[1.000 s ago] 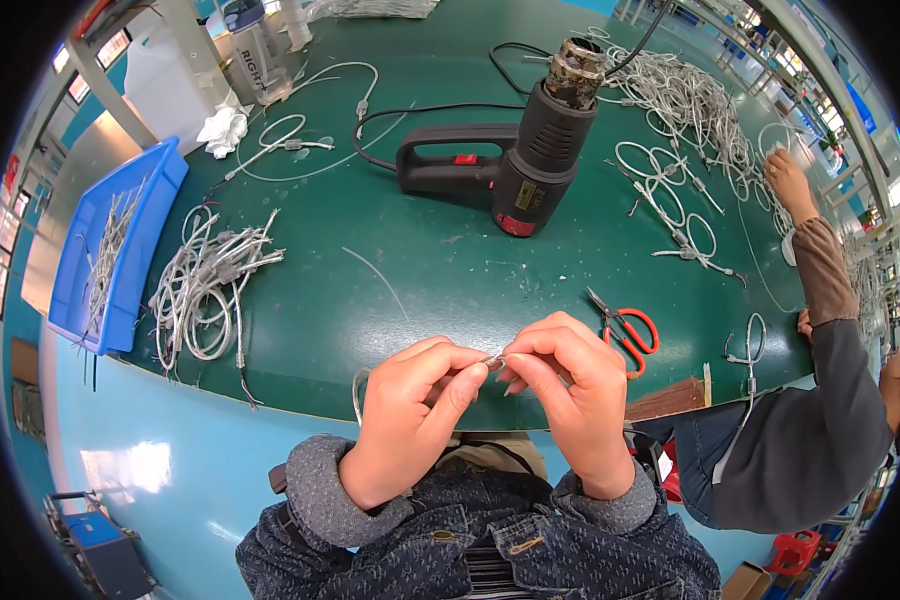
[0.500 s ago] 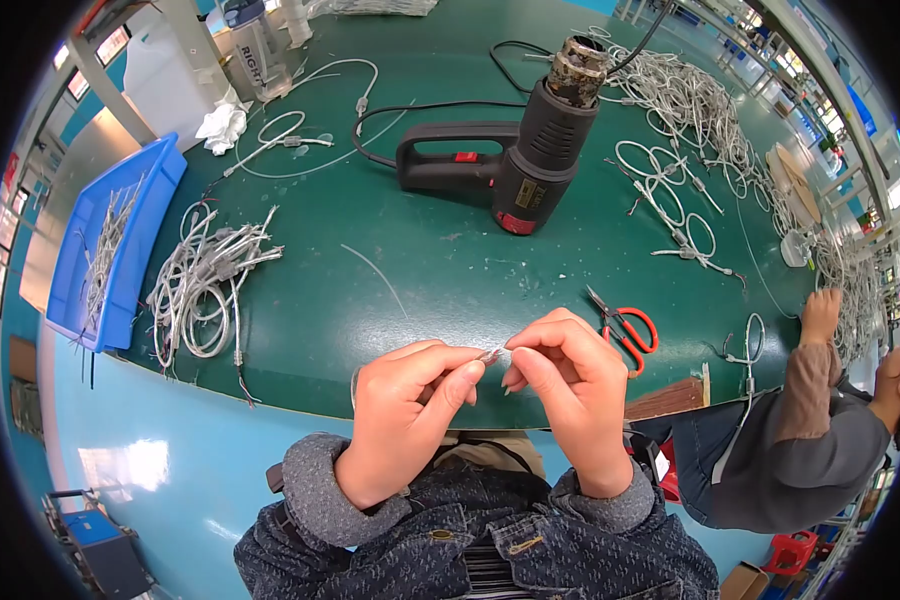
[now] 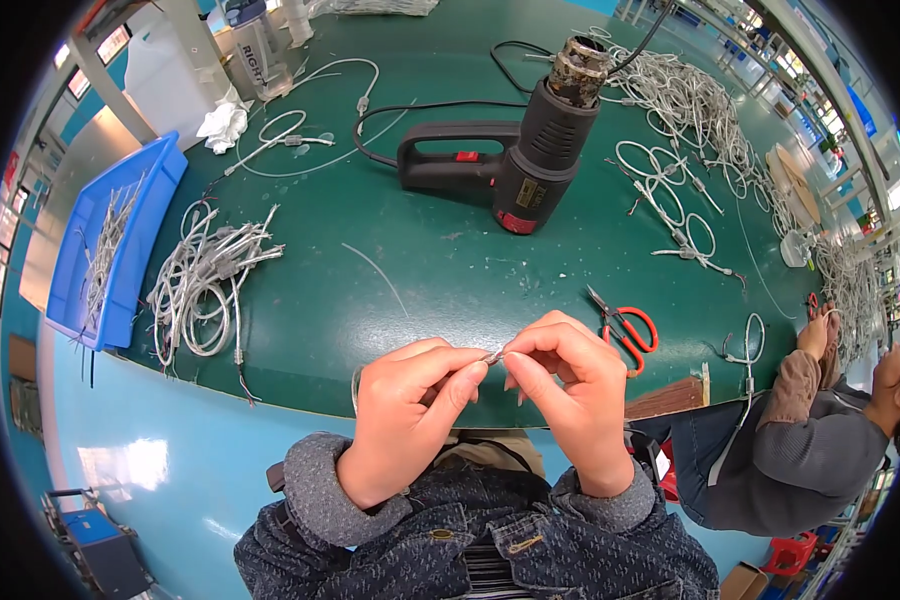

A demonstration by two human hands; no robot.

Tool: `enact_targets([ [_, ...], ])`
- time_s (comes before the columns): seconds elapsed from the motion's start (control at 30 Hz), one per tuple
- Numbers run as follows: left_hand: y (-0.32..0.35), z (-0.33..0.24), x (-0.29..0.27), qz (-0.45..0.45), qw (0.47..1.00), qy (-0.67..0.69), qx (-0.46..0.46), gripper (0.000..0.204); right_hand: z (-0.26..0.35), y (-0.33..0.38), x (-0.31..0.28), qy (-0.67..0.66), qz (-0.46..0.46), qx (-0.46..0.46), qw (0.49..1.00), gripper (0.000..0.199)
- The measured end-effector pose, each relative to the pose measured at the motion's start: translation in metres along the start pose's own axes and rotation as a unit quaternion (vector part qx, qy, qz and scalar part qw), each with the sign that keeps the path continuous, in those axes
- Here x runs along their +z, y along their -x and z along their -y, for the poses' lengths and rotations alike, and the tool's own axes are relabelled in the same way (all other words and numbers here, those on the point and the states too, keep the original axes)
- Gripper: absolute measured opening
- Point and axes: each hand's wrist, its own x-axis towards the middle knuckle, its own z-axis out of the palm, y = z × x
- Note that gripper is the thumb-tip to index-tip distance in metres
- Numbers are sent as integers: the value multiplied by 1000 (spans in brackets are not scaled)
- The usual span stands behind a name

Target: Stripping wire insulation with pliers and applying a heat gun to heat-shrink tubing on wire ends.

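Note:
Over the near edge of the green table, my left hand (image 3: 405,420) pinches the end of a cable (image 3: 493,357) between thumb and forefinger. A bit of pale cable shows beside that hand's outer edge; the rest is hidden behind the palm. My right hand (image 3: 572,395) meets it from the other side, thumb and forefinger closed on the thin wires at the tip. The wires are too small to make out singly. Just beyond my right hand lie red-handled snips (image 3: 627,335), jaws slightly apart. A black heat gun (image 3: 535,165) stands farther off, its scorched nozzle up.
To the left are a bundle of pale cables (image 3: 210,265) and a blue bin (image 3: 135,255) with wire pieces. A heap of cables (image 3: 685,95) and a few loose ones (image 3: 670,205) lie at right. A co-worker (image 3: 820,440) sits at the right, hands on cables.
My fingertips have shifted slightly and closed in on the wire ends; the pale bit between them shows less. The co-worker's hands have moved, and a red-handled tool now shows by them.

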Motion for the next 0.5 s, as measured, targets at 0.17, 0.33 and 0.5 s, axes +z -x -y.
enact_targets([
  [0.17, -1, -7, -2, 16, 1000, -18, -5, 13, 2, -1, -7, 4, 2, -4, 1000, 7],
  [0.33, 0, -10, -4, 31, 999, 20, -19, 14, 10, -11, -17, -157, 29, 83, 984, 11],
  [0.5, 2, -16, -7, 44, 998, 42, -19, 14, 14, -19, -21, -238, 122, 155, 951, 12],
])
